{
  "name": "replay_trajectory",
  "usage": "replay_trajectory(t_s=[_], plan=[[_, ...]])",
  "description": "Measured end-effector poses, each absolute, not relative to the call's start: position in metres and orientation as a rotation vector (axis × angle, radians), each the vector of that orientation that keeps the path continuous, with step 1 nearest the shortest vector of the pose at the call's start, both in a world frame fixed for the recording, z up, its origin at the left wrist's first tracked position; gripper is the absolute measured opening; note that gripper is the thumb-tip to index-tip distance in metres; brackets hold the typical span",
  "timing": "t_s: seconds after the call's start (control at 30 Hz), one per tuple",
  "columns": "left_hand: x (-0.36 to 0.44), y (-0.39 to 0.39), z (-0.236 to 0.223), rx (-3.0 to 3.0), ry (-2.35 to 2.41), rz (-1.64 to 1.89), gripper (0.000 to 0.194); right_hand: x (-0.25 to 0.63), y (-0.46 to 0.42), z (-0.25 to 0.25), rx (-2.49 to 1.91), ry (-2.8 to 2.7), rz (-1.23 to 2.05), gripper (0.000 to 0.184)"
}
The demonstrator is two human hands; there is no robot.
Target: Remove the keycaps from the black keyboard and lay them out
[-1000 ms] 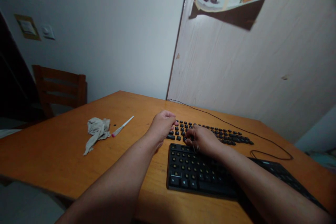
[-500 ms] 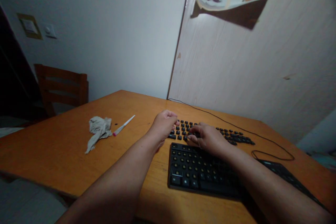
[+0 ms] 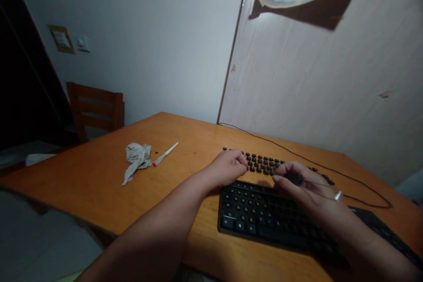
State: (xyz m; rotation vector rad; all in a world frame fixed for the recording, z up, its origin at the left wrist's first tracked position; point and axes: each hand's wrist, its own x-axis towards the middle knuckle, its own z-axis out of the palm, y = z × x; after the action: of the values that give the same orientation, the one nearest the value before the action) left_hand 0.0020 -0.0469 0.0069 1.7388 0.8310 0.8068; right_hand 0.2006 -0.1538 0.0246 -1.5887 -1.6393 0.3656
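A black keyboard [image 3: 251,218] lies on the orange wooden table [image 3: 99,185], several of its keycaps pulled off. Loose black keycaps [image 3: 264,165] sit in rows on the table just behind it. My left hand [image 3: 228,168] is curled into a loose fist at the keyboard's far left corner, fingertips pinched beside the loose keycaps. My right hand [image 3: 306,185] hovers over the keyboard's far edge, turned partly palm up. Its fingers are curled round something small and dark that I cannot make out, and one finger wears a ring.
A crumpled grey cloth [image 3: 136,159] and a white stick with a pink tip [image 3: 165,154] lie left of the hands. The keyboard's black cable [image 3: 297,155] runs along the wall side. A wooden chair [image 3: 95,108] stands at the far left corner.
My right hand has lifted off the loose keycaps, moved right and turned palm up with its fingers curled. My left hand has stayed closed by the keyboard's corner. My view has shifted.
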Motion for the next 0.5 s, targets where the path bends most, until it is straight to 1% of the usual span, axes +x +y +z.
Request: replay_trajectory(t_s=[0.1, 0.17, 0.33, 0.5], plan=[[0.002, -0.050, 0.007, 1.854, 0.811, 0.767, 0.012, 0.199, -0.163, 0.028, -1.585, -1.498, 0.649, 0.032], [0.001, -0.051, 0.006, 1.915, 0.792, 0.752, 0.012, 0.198, -0.166, 0.030, -1.558, -1.430, 0.765, 0.037], [0.001, -0.055, 0.007, 2.010, 0.763, 0.706, 0.010, 0.194, -0.173, 0.032, -1.513, -1.430, 0.781, 0.037], [-0.001, -0.062, 0.011, 2.045, 0.727, 0.634, 0.011, 0.189, -0.180, 0.030, -1.496, -1.436, 0.853, 0.032]])
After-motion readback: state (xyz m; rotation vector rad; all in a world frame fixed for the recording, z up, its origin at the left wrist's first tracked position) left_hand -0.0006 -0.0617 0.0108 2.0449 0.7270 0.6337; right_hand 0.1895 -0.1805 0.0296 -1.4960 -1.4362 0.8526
